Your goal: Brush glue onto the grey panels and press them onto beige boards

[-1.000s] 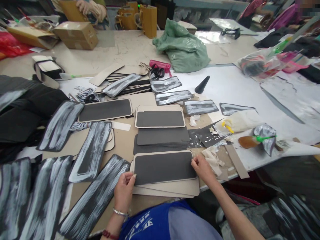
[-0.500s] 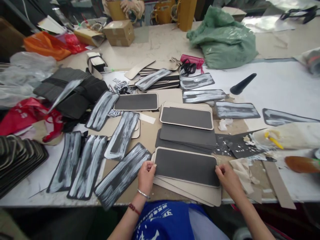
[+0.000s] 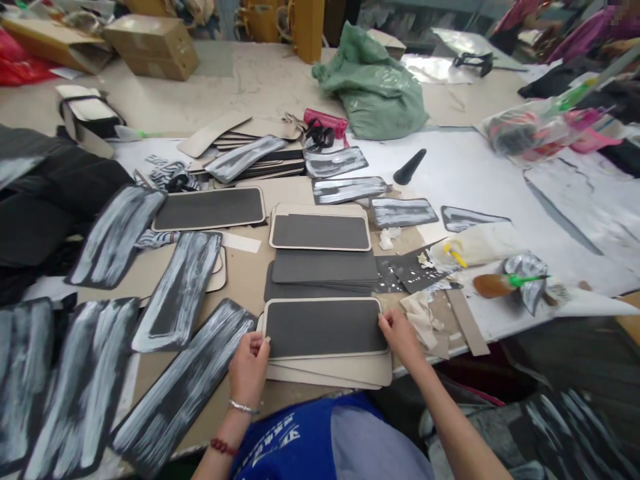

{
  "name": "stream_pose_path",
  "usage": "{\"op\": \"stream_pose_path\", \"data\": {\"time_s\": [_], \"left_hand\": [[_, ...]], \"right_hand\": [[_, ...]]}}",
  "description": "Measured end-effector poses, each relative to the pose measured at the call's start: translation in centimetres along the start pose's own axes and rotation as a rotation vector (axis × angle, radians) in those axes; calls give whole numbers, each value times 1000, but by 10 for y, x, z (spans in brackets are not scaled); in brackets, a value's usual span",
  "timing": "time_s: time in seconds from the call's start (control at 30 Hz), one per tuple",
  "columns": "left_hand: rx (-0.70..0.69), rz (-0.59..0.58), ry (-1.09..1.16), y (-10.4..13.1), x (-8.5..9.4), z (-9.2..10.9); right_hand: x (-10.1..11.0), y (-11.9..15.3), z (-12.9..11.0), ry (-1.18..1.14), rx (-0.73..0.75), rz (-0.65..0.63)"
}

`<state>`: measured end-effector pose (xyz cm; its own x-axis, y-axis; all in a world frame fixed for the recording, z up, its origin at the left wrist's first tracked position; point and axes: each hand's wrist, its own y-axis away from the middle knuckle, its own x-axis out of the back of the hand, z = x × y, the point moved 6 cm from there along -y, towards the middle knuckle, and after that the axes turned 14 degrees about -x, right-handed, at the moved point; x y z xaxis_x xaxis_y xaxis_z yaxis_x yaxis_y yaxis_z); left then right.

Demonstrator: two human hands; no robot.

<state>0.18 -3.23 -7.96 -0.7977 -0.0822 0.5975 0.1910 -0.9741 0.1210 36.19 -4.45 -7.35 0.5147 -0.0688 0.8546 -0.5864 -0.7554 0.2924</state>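
Note:
A dark grey rounded panel with a beige border [image 3: 324,328] lies in front of me on a stack of beige panels [image 3: 340,373]. My left hand [image 3: 249,370] pinches its left edge, thumb on top. At the right edge my right hand [image 3: 401,337] has its fingers closed on the same panel. Just beyond it are plain dark grey panels [image 3: 325,268] in a pile, with another bordered panel [image 3: 320,231] above them. Left of my left hand, a dark panel smeared with white glue-like streaks [image 3: 185,387] lies at a slant.
More white-streaked panels [image 3: 80,387] spread along the left. A bottle of amber liquid with a green tip [image 3: 493,285] lies at right, near beige scraps [image 3: 420,317]. Farther back are a black cone [image 3: 410,167], a green plastic bag [image 3: 373,87] and a cardboard box [image 3: 153,47].
My view has turned to the right, so the table's contents appear farther left. Both hands stay on the left and right edges of the bordered panel.

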Motion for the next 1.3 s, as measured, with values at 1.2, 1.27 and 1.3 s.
{"op": "stream_pose_path", "data": {"time_s": [1.2,1.27,1.3], "left_hand": [[-157,153,-88,2,0,8],[-111,128,-47,0,-1,6],[-76,108,-23,-1,-1,4]], "right_hand": [[-7,-16,18,-207,-134,-185],[-4,-15,14,-177,-121,-152],[-2,-15,13,-155,-114,-132]]}}
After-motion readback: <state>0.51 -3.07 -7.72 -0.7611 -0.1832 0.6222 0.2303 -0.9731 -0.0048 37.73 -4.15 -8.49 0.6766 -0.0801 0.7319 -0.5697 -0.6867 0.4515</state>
